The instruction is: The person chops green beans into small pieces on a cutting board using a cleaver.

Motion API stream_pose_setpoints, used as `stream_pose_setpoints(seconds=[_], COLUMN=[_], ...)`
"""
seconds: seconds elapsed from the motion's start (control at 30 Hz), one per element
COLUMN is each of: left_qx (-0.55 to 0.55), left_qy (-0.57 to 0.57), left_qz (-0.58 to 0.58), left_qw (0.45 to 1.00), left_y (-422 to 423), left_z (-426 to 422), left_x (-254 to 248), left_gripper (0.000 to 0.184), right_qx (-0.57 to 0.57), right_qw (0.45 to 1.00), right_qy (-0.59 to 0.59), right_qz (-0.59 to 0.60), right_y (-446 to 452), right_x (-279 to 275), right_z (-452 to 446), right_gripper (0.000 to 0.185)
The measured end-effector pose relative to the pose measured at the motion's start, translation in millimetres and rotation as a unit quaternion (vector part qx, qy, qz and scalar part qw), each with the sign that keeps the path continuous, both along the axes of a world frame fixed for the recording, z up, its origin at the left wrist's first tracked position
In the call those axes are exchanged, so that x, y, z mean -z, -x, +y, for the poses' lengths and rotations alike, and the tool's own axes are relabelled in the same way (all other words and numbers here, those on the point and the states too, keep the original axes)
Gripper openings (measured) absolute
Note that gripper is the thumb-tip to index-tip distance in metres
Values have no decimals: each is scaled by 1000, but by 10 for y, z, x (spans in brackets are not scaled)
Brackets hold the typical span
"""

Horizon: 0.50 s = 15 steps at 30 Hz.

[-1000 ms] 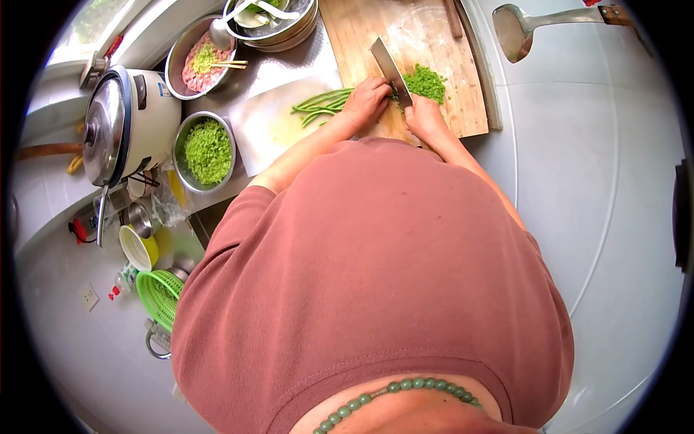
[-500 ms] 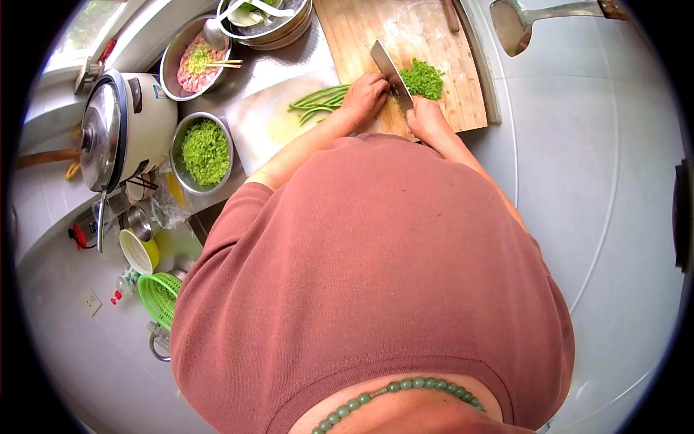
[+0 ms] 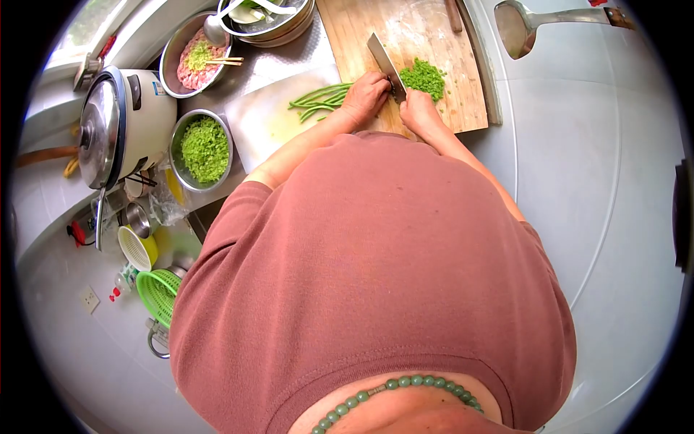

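My right hand [image 3: 421, 112] is closed round the handle of a broad cleaver [image 3: 386, 64], whose blade stands over the wooden cutting board [image 3: 455, 108]. Just left of the blade, my left hand [image 3: 367, 94] presses with bent fingers on the right ends of several green beans [image 3: 322, 100]. The beans' left ends lie over a white board [image 3: 264, 119]. To the right of the cleaver is a pile of finely chopped green bits [image 3: 423, 79]. The bean ends under my left fingers are mostly hidden.
On the left are a bowl of chopped greens [image 3: 205, 150], a bowl of minced meat [image 3: 196, 61] with chopsticks, and a rice cooker [image 3: 148, 116]. Stacked bowls [image 3: 278, 27] stand at the top. A metal spatula [image 3: 515, 32] lies at the upper right, green basket [image 3: 153, 289] lower left.
The cleaver and my right hand have shifted slightly up and left. My left hand has moved only a little, still on the beans.
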<state>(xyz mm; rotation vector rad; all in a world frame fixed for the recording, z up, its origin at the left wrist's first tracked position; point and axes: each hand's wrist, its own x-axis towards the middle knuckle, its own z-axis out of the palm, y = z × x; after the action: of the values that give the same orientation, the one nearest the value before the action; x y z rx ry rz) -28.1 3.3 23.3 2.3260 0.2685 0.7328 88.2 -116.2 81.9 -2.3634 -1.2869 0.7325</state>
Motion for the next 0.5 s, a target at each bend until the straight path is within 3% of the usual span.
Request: stream_pose_setpoints(seconds=[0.07,0.5], left_qx=[2,9], left_qy=[4,-8], left_qz=[8,15], left_qw=[1000,1000], left_y=[0,22], left_z=[2,70], left_x=[3,-51], left_gripper=[19,22], right_qx=[29,11], right_qw=[999,1000], right_qy=[-2,13], right_qz=[45,18], right_y=[-22,-41], right_x=[25,34], right_z=[-12,-3], right_gripper=[14,15])
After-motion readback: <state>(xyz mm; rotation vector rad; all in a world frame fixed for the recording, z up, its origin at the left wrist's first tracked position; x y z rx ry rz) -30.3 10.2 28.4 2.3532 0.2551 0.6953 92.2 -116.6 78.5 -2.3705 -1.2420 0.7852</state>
